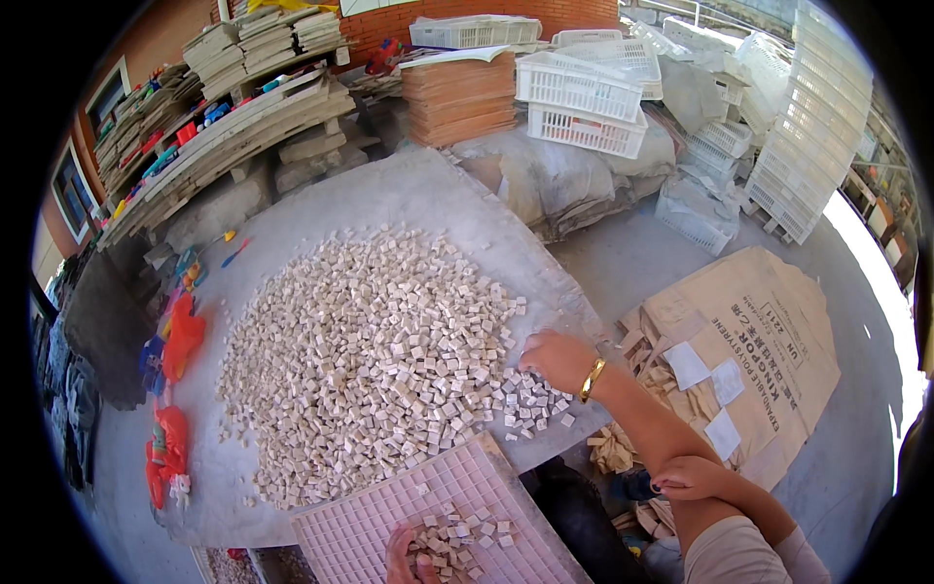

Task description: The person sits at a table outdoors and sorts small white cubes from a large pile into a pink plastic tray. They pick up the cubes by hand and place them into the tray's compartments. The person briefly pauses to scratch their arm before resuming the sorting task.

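Observation:
At the lower edge, my left hand (pixel 401 557) lies partly in view on a pale pinkish grid tray (pixel 336 526). Its fingers and thumb are apart, touching a loose cluster of small off-white square blocks (pixel 457 540); I see nothing gripped. My right hand is out of view. Beyond the tray, a broad heap of the same blocks (pixel 370 360) covers much of the grey table (pixel 389 185). From the right, another person's hand (pixel 556 360) with a gold bracelet reaches to the heap's edge, beside greyer blocks (pixel 530 404). That person's other hand (pixel 681 477) rests across the forearm.
Red plastic bags (pixel 182 336) hang at the table's left edge. A large printed brown paper sack (pixel 769 360) with scraps lies on the right. White crates (pixel 584 88), stacked boards (pixel 233 107) and filled sacks (pixel 545 175) stand behind.

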`<state>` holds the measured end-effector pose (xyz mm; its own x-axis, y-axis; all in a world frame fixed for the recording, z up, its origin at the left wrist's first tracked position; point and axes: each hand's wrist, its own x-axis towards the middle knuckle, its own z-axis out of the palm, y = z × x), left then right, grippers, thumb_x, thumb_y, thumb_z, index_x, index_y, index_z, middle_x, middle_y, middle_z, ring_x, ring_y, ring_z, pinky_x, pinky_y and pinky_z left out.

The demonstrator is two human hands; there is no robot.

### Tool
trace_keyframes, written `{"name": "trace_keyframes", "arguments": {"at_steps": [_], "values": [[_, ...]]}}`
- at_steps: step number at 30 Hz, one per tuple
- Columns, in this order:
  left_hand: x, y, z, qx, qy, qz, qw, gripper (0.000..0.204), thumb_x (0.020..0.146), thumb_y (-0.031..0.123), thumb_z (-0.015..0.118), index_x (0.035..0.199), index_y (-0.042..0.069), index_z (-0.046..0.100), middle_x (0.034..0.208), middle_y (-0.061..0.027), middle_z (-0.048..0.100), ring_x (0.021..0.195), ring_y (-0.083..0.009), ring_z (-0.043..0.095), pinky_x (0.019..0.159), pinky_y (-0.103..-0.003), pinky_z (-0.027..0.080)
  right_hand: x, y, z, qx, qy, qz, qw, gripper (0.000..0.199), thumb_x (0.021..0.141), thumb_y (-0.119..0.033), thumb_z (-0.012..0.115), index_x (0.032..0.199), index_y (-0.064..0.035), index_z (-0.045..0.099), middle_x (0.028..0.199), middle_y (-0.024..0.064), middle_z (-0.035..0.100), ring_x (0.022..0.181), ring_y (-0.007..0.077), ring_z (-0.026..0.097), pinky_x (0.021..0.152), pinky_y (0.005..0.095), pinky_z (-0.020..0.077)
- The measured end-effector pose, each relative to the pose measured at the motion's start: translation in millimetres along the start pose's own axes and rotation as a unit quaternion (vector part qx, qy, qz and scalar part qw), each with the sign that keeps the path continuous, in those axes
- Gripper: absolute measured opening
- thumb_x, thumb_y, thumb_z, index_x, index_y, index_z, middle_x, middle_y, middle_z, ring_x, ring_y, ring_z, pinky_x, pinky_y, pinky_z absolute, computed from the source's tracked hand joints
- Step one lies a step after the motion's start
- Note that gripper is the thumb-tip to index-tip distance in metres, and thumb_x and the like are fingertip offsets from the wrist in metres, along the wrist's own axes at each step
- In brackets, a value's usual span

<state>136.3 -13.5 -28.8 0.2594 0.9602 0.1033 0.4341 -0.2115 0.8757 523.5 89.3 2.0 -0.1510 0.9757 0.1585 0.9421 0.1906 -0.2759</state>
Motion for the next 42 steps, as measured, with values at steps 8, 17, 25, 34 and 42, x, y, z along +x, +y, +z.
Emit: {"name": "trace_keyframes", "arguments": {"at_steps": [8,17,25,34,42], "values": [[6,13,1,0.031,0.014,0.034,0.999,0.041,0.092,0.027,0.042,0.124,0.001,0.045,0.104,-0.0129,0.057,0.082,-0.0174,0.058,0.069,-0.028,0.048,1,-29,0,0.084,0.039,-0.026,0.995,0.018,0.074,-0.008,0.058,0.092,-0.0093,0.059,0.096,0.0083,0.057,0.096,0.0272,0.051,0.085,0.0371,0.0404],[6,2,2,0.047,0.020,0.076,0.996,0.039,0.091,0.022,0.044,0.124,0.001,0.045,0.100,-0.0122,0.059,0.079,-0.0173,0.059,0.067,-0.027,0.049,-20,-12,-8,0.069,0.069,0.104,0.990,0.025,0.073,-0.011,0.062,0.098,-0.0092,0.058,0.096,0.0096,0.059,0.096,0.0276,0.053,0.084,0.0384,0.0410],[7,23,0,0.038,0.005,0.045,0.998,0.040,0.086,0.011,0.042,0.124,0.000,0.045,0.102,-0.0151,0.058,0.082,-0.0208,0.060,0.072,-0.031,0.050,-13,-33,-2,-0.007,0.047,0.122,0.991,0.029,0.071,-0.015,0.065,0.097,-0.0100,0.055,0.088,0.0103,0.057,0.087,0.0286,0.056,0.074,0.0402,0.0459],[7,24,0,0.037,0.015,0.025,0.999,0.040,0.084,0.009,0.042,0.123,0.000,0.046,0.104,-0.0164,0.058,0.086,-0.0245,0.059,0.073,-0.032,0.049,-13,-28,11,-0.078,0.056,0.129,0.987,0.015,0.073,-0.010,0.059,0.088,-0.0085,0.057,0.092,0.0134,0.056,0.077,0.0310,0.059,0.067,0.0399,0.0486],[8,27,-1,0.046,0.033,0.058,0.997,0.039,0.084,0.011,0.042,0.122,0.001,0.047,0.103,-0.0162,0.059,0.088,-0.0244,0.059,0.076,-0.033,0.048,-23,-31,-24,0.095,0.245,0.070,0.962,0.016,0.074,-0.008,0.056,0.089,-0.0058,0.061,0.089,0.0146,0.058,0.072,0.0315,0.058,0.066,0.0405,0.0477]]}}
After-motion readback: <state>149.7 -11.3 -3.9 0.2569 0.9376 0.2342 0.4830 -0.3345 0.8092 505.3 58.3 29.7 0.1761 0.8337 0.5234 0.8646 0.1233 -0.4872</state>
